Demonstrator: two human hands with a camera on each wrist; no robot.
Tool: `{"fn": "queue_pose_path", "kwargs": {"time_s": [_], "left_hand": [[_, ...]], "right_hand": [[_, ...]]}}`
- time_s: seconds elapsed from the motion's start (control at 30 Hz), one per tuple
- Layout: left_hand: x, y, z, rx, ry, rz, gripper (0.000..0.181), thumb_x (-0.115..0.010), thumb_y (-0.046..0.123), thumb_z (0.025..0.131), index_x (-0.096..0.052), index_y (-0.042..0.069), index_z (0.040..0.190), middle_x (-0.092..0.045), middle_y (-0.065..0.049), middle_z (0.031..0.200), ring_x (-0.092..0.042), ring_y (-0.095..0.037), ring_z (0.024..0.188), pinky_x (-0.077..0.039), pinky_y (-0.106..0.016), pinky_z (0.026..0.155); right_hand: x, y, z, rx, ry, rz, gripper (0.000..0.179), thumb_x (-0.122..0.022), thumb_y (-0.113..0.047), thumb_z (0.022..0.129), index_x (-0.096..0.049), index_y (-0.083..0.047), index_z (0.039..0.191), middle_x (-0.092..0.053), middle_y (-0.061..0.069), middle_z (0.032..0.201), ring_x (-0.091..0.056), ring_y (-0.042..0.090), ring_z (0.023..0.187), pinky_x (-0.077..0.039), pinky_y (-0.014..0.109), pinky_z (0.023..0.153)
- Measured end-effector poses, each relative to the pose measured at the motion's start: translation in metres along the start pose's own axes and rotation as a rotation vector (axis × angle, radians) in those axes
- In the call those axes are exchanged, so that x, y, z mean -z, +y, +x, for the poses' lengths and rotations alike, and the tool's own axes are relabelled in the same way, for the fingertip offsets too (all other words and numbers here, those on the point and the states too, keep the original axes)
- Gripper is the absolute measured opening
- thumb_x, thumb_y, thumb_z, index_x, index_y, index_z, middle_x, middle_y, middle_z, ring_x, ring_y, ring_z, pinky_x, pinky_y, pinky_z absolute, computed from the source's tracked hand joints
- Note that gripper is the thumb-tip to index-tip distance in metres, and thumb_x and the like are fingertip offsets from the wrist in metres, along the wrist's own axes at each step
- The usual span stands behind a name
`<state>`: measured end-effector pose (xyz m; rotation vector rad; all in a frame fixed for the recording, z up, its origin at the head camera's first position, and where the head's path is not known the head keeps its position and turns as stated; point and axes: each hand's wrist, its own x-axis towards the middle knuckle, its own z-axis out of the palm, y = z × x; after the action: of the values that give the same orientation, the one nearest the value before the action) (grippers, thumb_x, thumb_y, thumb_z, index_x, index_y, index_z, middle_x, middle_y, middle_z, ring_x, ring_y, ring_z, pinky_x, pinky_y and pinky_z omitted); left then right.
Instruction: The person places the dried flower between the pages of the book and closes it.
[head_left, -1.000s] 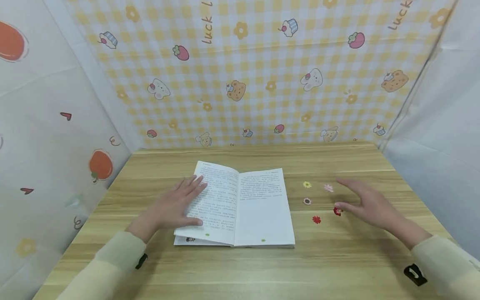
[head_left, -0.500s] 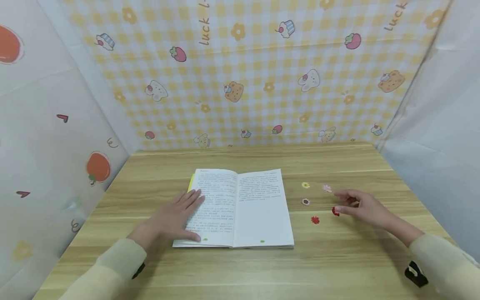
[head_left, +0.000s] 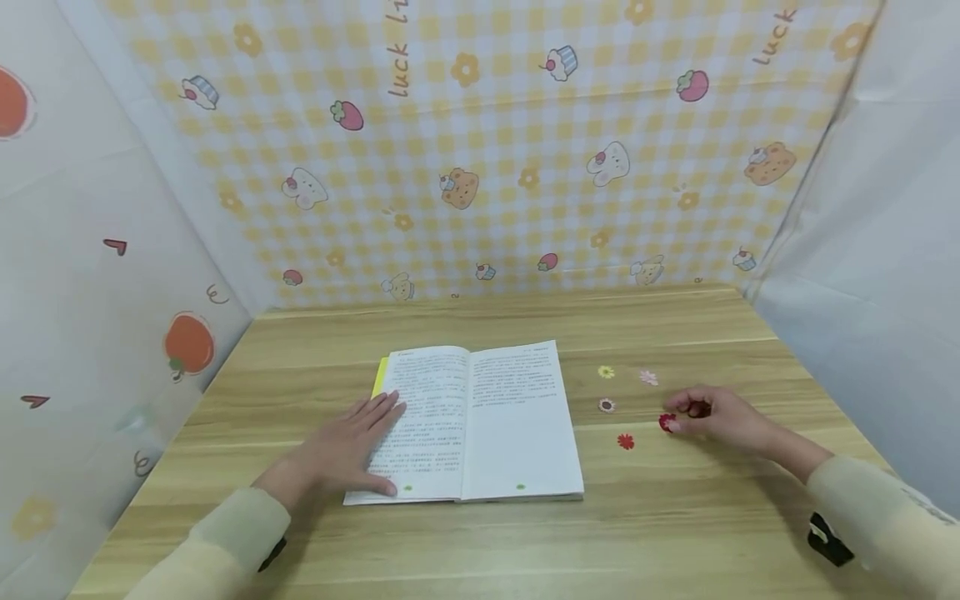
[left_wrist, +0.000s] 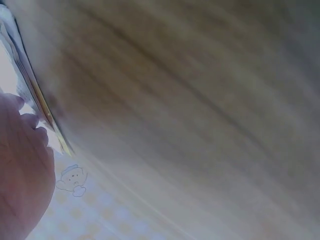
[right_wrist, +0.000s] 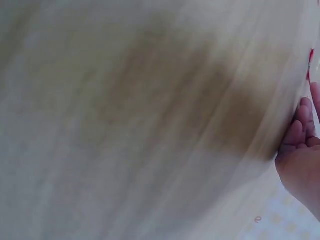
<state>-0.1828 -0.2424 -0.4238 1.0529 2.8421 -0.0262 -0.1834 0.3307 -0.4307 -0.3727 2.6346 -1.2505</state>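
Observation:
An open book (head_left: 519, 433) lies on the wooden table, with printed text on both pages. My left hand (head_left: 341, 450) rests on its left page, fingers straight and thumb near the lower edge; in the left wrist view the same hand (left_wrist: 22, 170) lies against the pages. To the right of the book, my right hand (head_left: 731, 421) has its thumb and curled fingers at a small dark red flower (head_left: 664, 422), pinching its edge. In the right wrist view the red flower (right_wrist: 310, 62) shows just beyond the fingertips.
Several other small flowers lie between book and right hand: a yellow one (head_left: 605, 372), a pink one (head_left: 648, 377), a white one with dark centre (head_left: 607, 406) and a red one (head_left: 626, 442). A yellow-checked cloth (head_left: 495, 225) hangs behind the table (head_left: 480, 550).
My right thumb and fingers have closed in on the dark red flower. The left page has settled lower under my left hand, baring a yellow strip at its outer edge.

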Motion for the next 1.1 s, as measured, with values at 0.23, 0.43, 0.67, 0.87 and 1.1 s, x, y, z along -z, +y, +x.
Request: {"fn": "queue_pose_path", "kwargs": {"time_s": [0.23,0.43,0.67,0.87,1.1], "left_hand": [[-0.003,-0.001,-0.001,-0.010,0.019,0.000,0.120,-0.045,0.087,0.072,-0.024,0.001,0.153,-0.017,-0.016,0.159,-0.016,-0.034,0.145,-0.020,-0.048,0.115],[-0.004,0.000,-0.001,-0.002,0.007,-0.006,0.120,-0.045,0.088,0.072,-0.021,0.002,0.154,-0.015,-0.015,0.160,-0.014,-0.033,0.146,-0.018,-0.047,0.116],[-0.004,0.000,0.000,0.008,-0.012,-0.024,0.120,-0.044,0.088,0.073,-0.020,0.003,0.154,-0.013,-0.015,0.161,-0.011,-0.032,0.146,-0.016,-0.048,0.116],[-0.005,0.000,0.000,-0.005,0.001,-0.032,0.119,-0.046,0.086,0.074,-0.021,0.001,0.154,-0.015,-0.017,0.160,-0.013,-0.034,0.146,-0.018,-0.049,0.116],[-0.007,-0.002,0.000,0.004,0.001,-0.030,0.120,-0.045,0.087,0.073,-0.020,0.003,0.154,-0.013,-0.015,0.160,-0.011,-0.032,0.146,-0.016,-0.048,0.116]], "right_hand": [[-0.004,0.002,0.000,-0.007,0.038,0.007,0.036,-0.075,-0.020,0.086,-0.068,0.000,0.114,-0.062,0.008,0.096,-0.050,0.015,0.078,-0.047,0.025,0.063],[-0.007,0.000,-0.001,0.050,0.075,-0.038,0.031,-0.076,-0.012,0.085,-0.070,0.001,0.112,-0.063,0.007,0.096,-0.047,0.013,0.077,-0.044,0.024,0.062],[-0.008,-0.004,-0.003,0.039,0.077,-0.045,0.024,-0.076,-0.012,0.084,-0.073,-0.003,0.106,-0.063,0.008,0.100,-0.048,0.012,0.078,-0.045,0.024,0.064],[-0.007,-0.005,-0.001,0.010,0.057,-0.040,0.016,-0.076,-0.011,0.084,-0.074,-0.006,0.099,-0.063,0.007,0.096,-0.049,0.013,0.077,-0.045,0.024,0.062],[-0.006,-0.008,0.001,-0.027,0.040,-0.067,0.008,-0.074,-0.012,0.086,-0.073,-0.008,0.093,-0.065,0.005,0.094,-0.055,0.015,0.080,-0.048,0.025,0.063]]}}
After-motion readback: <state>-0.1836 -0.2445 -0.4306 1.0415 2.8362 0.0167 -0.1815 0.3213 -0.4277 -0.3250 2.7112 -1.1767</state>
